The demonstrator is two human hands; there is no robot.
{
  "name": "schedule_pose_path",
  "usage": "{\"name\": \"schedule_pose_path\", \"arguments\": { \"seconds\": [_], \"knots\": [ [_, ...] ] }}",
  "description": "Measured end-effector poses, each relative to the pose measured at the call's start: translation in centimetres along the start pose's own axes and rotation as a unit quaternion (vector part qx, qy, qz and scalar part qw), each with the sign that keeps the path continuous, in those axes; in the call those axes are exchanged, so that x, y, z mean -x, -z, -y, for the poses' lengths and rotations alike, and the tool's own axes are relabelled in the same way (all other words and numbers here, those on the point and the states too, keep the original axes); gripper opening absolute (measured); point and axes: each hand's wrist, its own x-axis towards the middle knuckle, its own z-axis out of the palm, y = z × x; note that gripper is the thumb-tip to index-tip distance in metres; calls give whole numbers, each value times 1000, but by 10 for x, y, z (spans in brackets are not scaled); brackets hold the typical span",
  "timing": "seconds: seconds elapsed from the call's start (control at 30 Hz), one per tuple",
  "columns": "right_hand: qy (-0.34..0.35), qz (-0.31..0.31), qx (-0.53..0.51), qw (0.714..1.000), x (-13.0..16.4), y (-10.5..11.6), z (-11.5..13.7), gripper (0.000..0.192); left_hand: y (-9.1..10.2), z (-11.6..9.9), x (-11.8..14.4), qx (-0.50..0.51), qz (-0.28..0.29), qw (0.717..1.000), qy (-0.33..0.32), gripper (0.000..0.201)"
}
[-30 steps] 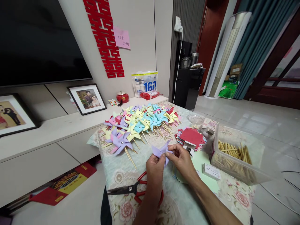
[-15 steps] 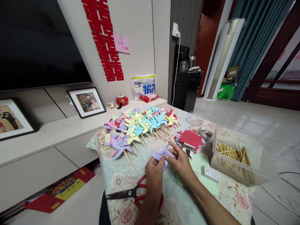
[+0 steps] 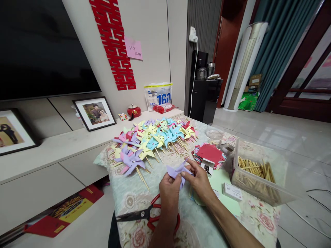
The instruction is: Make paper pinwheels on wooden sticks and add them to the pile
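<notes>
A purple paper pinwheel (image 3: pixel 178 170) is held between my two hands above the tablecloth, its points folded toward the middle. My left hand (image 3: pixel 169 187) pinches its near left side with thumb and fingers. From the right, my right hand (image 3: pixel 198 177) grips the other side, its thumb pressed at the centre. Under my left forearm lies a pair of scissors (image 3: pixel 148 213) with red handles, blades pointing left. Beyond my hands, many finished pinwheels (image 3: pixel 155 137) in purple, yellow, blue and pink lie heaped, their sticks toward me.
Right of my hands are stacked red paper pieces (image 3: pixel 210 153), a small open box (image 3: pixel 207 166), green paper sheets (image 3: pixel 219 182) and a small white box (image 3: pixel 232 192). A clear plastic bin (image 3: pixel 258 186) of wooden sticks (image 3: pixel 256 168) stands at the table's right. A round clear container (image 3: pixel 214 134) sits behind.
Both hands keep hold of the purple pinwheel in nearly the same pose. The view has shifted very slightly.
</notes>
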Motion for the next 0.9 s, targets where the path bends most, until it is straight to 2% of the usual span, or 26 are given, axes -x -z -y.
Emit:
{"name": "schedule_pose_path", "arguments": {
  "seconds": [0.27,0.6,0.77,0.9],
  "knots": [
    [-6,10,-6,1000,0,0,4,44,-1,0,2,-7,-1,1000,-7,34],
    [-6,1,-24,1000,1,-1,5,43,-3,0,2,-8,-8,1000,-6,37],
    [-10,10,-23,1000,1,-1,7,40,-5,-4,4,23,8,1000,15,42],
    [-11,9,-3,1000,0,1,8,41,-4,3,1,44,24,999,22,46]
  ]
}}
